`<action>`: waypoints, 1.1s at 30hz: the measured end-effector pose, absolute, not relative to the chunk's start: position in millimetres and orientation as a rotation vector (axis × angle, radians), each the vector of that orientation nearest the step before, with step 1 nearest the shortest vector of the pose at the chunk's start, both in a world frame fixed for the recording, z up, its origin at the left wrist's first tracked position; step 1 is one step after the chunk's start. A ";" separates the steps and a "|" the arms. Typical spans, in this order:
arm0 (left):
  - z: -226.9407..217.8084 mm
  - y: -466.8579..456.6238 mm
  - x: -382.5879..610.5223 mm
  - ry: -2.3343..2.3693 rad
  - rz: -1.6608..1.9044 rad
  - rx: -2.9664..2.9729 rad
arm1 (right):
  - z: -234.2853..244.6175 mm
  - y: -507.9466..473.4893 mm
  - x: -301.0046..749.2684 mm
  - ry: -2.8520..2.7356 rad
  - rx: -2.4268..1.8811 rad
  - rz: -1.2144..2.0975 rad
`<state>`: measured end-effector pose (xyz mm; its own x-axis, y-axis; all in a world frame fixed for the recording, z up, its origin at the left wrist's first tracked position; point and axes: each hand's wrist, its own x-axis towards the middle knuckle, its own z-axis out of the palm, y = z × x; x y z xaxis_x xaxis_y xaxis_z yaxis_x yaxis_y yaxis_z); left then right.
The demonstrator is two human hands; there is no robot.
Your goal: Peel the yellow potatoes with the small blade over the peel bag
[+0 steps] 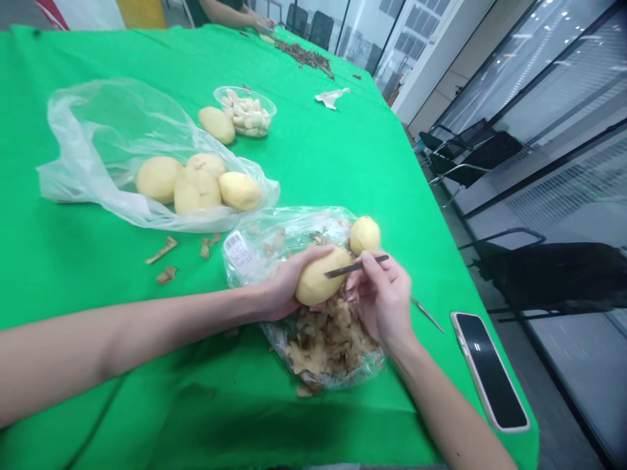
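My left hand is wrapped round a peeled potato, held above a clear plastic bag with brown potato peelings on it. In my right hand is a thin dark blade-like tool, pinched between thumb and fingers. Its tip lies against the potato's surface. Just beyond my right hand sits a small peeled potato at the bag's edge. My right fingers partly hide the peelings beneath.
A translucent bag holds several peeled potatoes. Behind it are another potato and a tub of pale pieces. A phone and a thin metal tool lie right. A person's hands work at the far end.
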<state>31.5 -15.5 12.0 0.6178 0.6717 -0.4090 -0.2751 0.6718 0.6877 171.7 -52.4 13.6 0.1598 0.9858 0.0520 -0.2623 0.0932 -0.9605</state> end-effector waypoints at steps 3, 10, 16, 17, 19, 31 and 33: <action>11.7 -17.4 30.5 0.740 0.576 0.602 | 17.7 -49.5 174.2 -0.891 -1.020 1.048; 11.9 -18.3 30.0 0.724 0.590 0.630 | 16.4 -50.6 174.8 -0.942 -1.031 1.054; 14.0 -19.6 31.6 0.777 0.605 0.618 | 13.2 -51.8 174.5 -0.988 -1.047 1.075; 14.2 -19.7 31.9 0.784 0.609 0.617 | 12.6 -52.0 174.6 -0.993 -1.047 1.081; 14.7 -19.9 32.4 0.802 0.607 0.614 | 11.6 -52.4 174.7 -1.001 -1.043 1.096; 16.5 -21.7 33.5 0.800 0.661 0.669 | 11.0 -51.7 177.0 -1.027 -1.057 1.124; 16.3 -21.8 34.0 0.785 0.674 0.683 | 10.8 -51.6 177.3 -1.023 -1.063 1.131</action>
<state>34.0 -21.8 16.3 0.5295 0.7498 -0.3968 -0.2787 0.5955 0.7535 177.3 -51.6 10.8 0.1358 0.9874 0.0811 -0.1789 0.1049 -0.9782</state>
